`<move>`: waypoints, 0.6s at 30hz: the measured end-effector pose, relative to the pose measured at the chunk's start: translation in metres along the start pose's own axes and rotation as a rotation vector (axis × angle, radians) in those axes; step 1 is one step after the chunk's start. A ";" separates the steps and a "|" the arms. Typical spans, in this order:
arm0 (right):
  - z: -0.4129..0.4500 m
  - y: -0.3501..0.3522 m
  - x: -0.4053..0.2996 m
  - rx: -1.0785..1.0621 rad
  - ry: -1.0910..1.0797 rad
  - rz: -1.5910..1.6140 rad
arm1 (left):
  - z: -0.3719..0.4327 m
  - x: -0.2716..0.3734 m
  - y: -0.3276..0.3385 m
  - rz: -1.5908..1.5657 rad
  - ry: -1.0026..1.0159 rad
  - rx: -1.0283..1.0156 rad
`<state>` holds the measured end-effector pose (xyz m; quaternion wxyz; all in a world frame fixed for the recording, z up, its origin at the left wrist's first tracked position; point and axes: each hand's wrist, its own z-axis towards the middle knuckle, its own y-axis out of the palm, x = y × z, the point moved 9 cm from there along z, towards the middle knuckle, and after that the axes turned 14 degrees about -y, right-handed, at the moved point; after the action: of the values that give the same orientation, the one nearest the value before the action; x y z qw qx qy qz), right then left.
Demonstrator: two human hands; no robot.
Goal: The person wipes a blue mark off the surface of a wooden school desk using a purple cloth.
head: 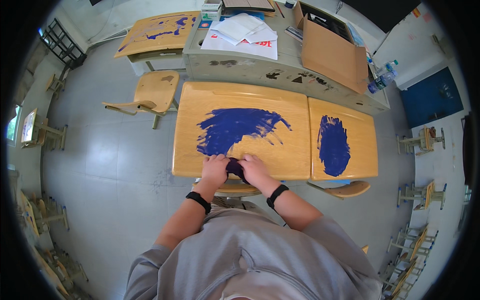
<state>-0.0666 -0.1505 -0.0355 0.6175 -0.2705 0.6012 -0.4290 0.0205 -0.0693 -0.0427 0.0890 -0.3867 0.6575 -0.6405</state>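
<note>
A dark, crumpled cloth (235, 168) is held between my two hands at the near edge of a wooden desk (285, 159). My left hand (215, 168) grips the cloth's left end, beside the lower tip of a broad curved patch of dark blue paint (232, 125). On the cloth's right end is my right hand (254, 169), fingers curled over it. Another blue paint patch (333, 148), upright and oval, covers part of the smaller desk (365, 150) adjoining on the right. Both wrists wear black bands.
A wooden chair (155, 90) stands left of the desk; other chair backs tuck under the near edges. Beyond is a grey lectern desk (240, 69) with papers (240, 28), an open cardboard box (330, 56) and plastic bottles (383, 80). A paint-smeared desk (131, 35) stands at upper left.
</note>
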 end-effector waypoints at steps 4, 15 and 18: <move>0.047 0.030 -0.027 -0.080 -0.111 -0.017 | -0.001 -0.058 -0.016 0.041 -0.193 -0.014; 0.124 0.082 -0.075 -0.173 -0.196 -0.032 | -0.010 -0.146 -0.055 0.021 -0.459 0.121; 0.109 0.074 -0.070 -0.121 -0.210 -0.029 | -0.011 -0.134 -0.052 0.080 -0.440 0.108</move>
<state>0.0614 -0.0748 -0.0483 0.6533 -0.3592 0.5541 -0.3702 0.1263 0.0290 -0.0447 0.2762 -0.4854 0.6017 -0.5710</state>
